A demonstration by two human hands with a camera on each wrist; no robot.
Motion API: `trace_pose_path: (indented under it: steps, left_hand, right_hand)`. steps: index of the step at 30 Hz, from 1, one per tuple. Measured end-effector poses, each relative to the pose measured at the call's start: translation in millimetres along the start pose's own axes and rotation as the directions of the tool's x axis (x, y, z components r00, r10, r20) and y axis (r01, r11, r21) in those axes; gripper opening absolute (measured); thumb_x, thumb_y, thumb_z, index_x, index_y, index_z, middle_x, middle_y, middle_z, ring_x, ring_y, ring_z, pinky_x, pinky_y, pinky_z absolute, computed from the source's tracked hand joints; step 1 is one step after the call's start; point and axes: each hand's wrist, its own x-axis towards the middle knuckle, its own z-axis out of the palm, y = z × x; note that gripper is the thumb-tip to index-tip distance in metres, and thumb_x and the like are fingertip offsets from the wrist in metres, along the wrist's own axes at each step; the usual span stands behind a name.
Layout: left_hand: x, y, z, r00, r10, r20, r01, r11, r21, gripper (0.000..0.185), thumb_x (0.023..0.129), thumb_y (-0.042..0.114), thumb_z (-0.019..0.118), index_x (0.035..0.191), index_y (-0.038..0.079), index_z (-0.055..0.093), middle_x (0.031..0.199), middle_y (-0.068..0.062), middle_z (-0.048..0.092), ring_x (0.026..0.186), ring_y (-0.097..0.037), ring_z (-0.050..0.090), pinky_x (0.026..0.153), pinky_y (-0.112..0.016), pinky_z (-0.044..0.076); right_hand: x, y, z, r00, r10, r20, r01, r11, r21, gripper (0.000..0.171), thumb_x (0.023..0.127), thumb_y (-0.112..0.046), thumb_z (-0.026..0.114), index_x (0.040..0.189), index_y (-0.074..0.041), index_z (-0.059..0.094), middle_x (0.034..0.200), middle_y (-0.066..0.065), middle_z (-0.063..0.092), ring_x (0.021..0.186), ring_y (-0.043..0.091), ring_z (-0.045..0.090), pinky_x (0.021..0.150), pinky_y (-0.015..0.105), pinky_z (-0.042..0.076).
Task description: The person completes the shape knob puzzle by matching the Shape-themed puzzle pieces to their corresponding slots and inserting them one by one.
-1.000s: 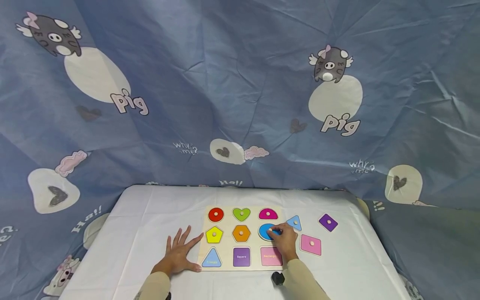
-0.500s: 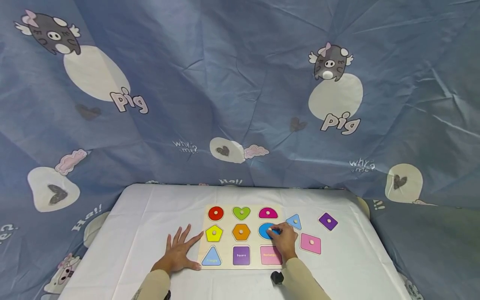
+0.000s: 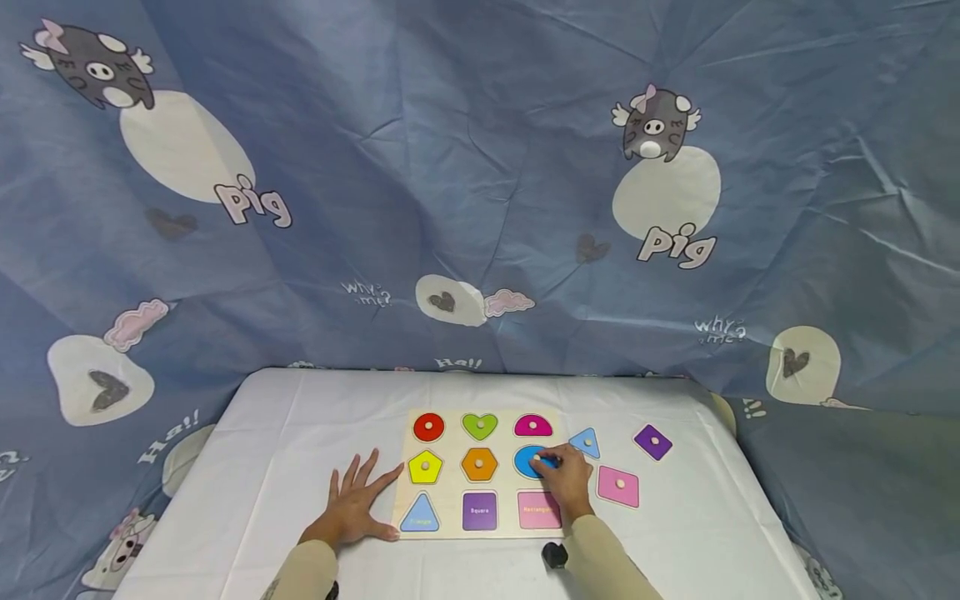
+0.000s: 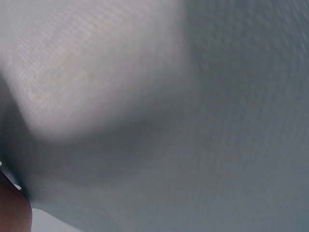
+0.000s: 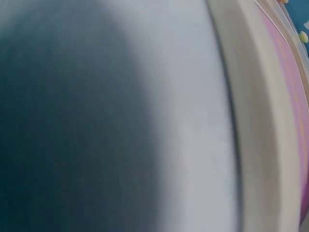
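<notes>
A pale wooden shape-puzzle board (image 3: 452,492) lies flat on the white-covered table. My right hand (image 3: 570,482) pinches the small knob of the blue oval piece (image 3: 525,462), which sits at its outline in the middle row, partly hidden by the fingers. With fingers spread, my left hand (image 3: 351,507) rests at the board's left edge, fingertip and thumb right at it. In the right wrist view, the board's edge (image 5: 256,121) curves past close up, beside the pink printed rectangle (image 5: 292,92). Blurred cloth fills most of the left wrist view.
Right of the board lie a light blue triangle (image 3: 587,443), a purple square (image 3: 653,442) and a pink rectangle piece (image 3: 617,490). Several knobbed pieces, such as the red circle (image 3: 429,433), sit in the board. A blue patterned cloth (image 3: 480,200) hangs behind the table.
The whole head view shifts slightly left and a little up. Both hands keep their places on the board, and the blue oval stays under the right fingers.
</notes>
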Motion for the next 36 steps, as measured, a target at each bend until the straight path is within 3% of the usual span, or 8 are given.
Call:
trace_pose_path:
  steps: [6,11,21,36]
  left_hand:
    - [-0.4,0.2,-1.3,1.0,-0.001,0.007,0.001,1.0,0.001,0.11,0.049,0.058,0.086,0.145,0.028,0.042,0.16,-0.018,0.01,0.144,-0.046,0.001,0.109,-0.068,-0.009]
    - [-0.6,1.1,-0.2,1.0,-0.006,0.003,0.006,1.0,0.0,0.109,0.049,0.058,0.086,0.144,0.029,0.042,0.16,-0.018,0.01,0.144,-0.046,0.001,0.109,-0.068,-0.008]
    - [0.2,0.3,0.7,1.0,-0.006,-0.004,0.006,1.0,-0.001,0.109,0.048,0.056,0.088,0.144,0.029,0.043,0.16,-0.018,0.011,0.144,-0.046,0.001,0.109,-0.067,-0.009]
    - [-0.2,-0.1,0.2,1.0,-0.004,-0.005,0.004,1.0,-0.013,0.11,0.048,0.056,0.087,0.145,0.03,0.042,0.16,-0.017,0.01,0.144,-0.046,0.0,0.109,-0.067,-0.01]
  right_hand:
    - [2,7,-14,0.998,0.056,0.038,-0.062,0.984,0.167,0.021,0.078,-0.014,0.08,0.097,-0.008,0.074,0.091,0.002,0.065,0.085,0.018,0.054,0.075,0.027,0.049]
    - [12,15,-36,0.999,0.021,-0.025,-0.016,0.985,0.172,0.022,0.078,-0.006,0.079,0.099,-0.002,0.072,0.093,0.009,0.064,0.086,0.022,0.06,0.075,0.024,0.051]
    - [33,34,-62,0.994,0.018,-0.105,-0.011,0.997,0.072,0.025,0.075,-0.005,0.081,0.097,0.003,0.072,0.099,0.018,0.064,0.092,0.033,0.062,0.083,0.045,0.052]
    - [45,44,-61,0.972,0.237,-0.001,-0.236,0.971,0.047,0.029,0.082,-0.008,0.075,0.108,0.003,0.068,0.117,0.024,0.057,0.112,0.04,0.055,0.101,0.053,0.043]
